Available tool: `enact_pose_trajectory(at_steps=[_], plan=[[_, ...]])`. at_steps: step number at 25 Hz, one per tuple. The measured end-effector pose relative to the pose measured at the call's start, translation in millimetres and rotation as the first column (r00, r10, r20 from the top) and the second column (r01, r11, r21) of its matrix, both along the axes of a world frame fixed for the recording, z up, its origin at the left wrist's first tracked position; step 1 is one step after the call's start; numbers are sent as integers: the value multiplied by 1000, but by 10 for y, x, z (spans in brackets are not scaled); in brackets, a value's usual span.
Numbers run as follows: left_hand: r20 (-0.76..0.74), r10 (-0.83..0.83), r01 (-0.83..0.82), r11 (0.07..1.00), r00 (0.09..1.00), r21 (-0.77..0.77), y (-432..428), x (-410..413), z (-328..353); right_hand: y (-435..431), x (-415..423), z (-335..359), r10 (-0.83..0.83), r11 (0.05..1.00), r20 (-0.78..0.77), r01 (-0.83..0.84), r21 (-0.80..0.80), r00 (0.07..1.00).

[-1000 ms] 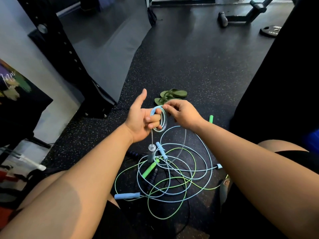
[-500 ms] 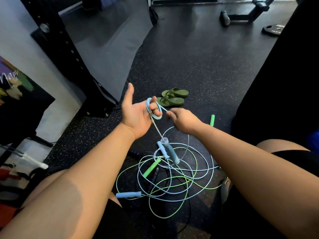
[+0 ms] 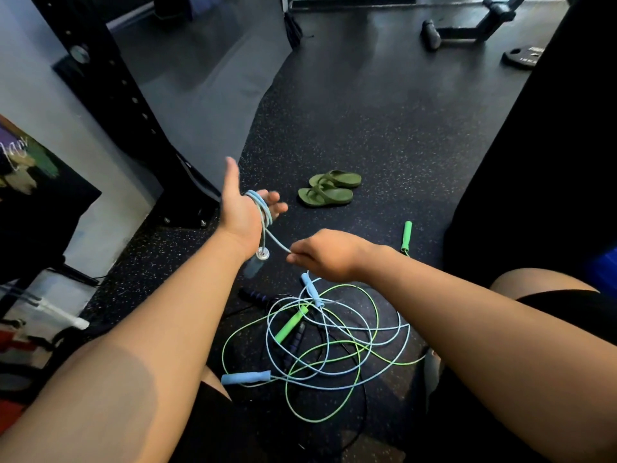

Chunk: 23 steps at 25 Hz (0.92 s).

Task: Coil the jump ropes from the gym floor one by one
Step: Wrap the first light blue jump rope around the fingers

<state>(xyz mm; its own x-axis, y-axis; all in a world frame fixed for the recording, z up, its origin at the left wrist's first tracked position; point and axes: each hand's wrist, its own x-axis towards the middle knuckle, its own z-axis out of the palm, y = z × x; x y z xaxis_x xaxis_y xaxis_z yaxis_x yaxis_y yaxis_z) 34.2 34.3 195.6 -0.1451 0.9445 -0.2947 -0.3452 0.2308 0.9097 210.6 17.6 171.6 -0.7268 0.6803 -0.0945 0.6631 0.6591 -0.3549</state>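
Note:
A light blue jump rope [image 3: 263, 208] is wound in small loops around my left hand [image 3: 242, 212], whose fingers and thumb are stretched out. Its grey-blue handle [image 3: 253, 265] dangles under that wrist. My right hand [image 3: 325, 255] pinches the same rope a short way from the loops, and the strand between the hands is taut. Below the hands, a tangled pile of light blue, green and dark ropes [image 3: 320, 355] lies on the floor. In it are a blue handle [image 3: 246, 377] and a green handle [image 3: 289, 325]. Another green handle [image 3: 406, 233] lies apart at the right.
A pair of green flip-flops [image 3: 330, 192] sits on the speckled black floor beyond the hands. A black rack upright [image 3: 110, 81] stands at the left, a weight plate [image 3: 524, 56] and bench frame [image 3: 467, 25] far back. A large black object [image 3: 551, 162] fills the right.
My left hand has turned palm away and spread its fingers, with the blue loops now round it. The right hand has slid down and back along the rope, and the handle has swung under the left wrist.

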Motion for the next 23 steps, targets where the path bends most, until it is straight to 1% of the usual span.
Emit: enact_pose_trajectory(at_steps=[1, 2, 3, 4, 5, 7, 9, 10, 12, 14, 16, 18, 21, 23], plan=[[-150, -67, 63, 998, 986, -32, 6, 1, -58, -3, 8, 49, 20, 997, -44, -16, 79, 999], [-265, -171, 156, 985, 949, -73, 3, 11, -112, 18, 26, 83, 33, 989, -99, -18, 147, 995], [-335, -299, 270, 954, 894, -131, -7, 24, -149, 46, 48, 122, 39, 981, -157, -8, 193, 987], [-362, -433, 395, 901, 825, -179, -40, 52, -149, 84, 77, 158, 35, 977, -206, 10, 214, 978], [-360, -549, 507, 835, 754, -213, -89, 83, -121, 117, 112, 197, 24, 977, -246, 29, 210, 969], [-314, -677, 636, 735, 666, -234, -166, 134, -62, 182, 184, 238, 12, 978, -340, 59, 199, 940], [-238, -742, 704, 670, 627, -235, -222, 170, -13, 247, 238, 229, -10, 977, -420, 98, 188, 908], [-207, -759, 725, 651, 617, -226, -230, 175, -3, 286, 260, 197, -40, 979, -436, 122, 161, 899], [-177, -757, 726, 653, 629, -213, -234, 170, 26, 328, 286, 119, -117, 980, -453, 176, 91, 884], [-112, -730, 706, 682, 674, -193, -217, 146, 59, 359, 317, 24, -216, 968, -452, 250, 14, 865], [-7, -680, 671, 725, 733, -153, -209, 116, 82, 378, 341, -65, -319, 946, -391, 318, -71, 863], [98, -618, 626, 774, 780, -95, -211, 82, 115, 367, 322, -148, -391, 919, -300, 348, -186, 870], [251, -484, 496, 868, 838, 20, -205, 42, 189, 302, 249, -287, -425, 870, -193, 340, -357, 885], [344, -384, 373, 922, 857, 101, -189, -4, 213, 264, 217, -373, -409, 851, -159, 313, -423, 898]])
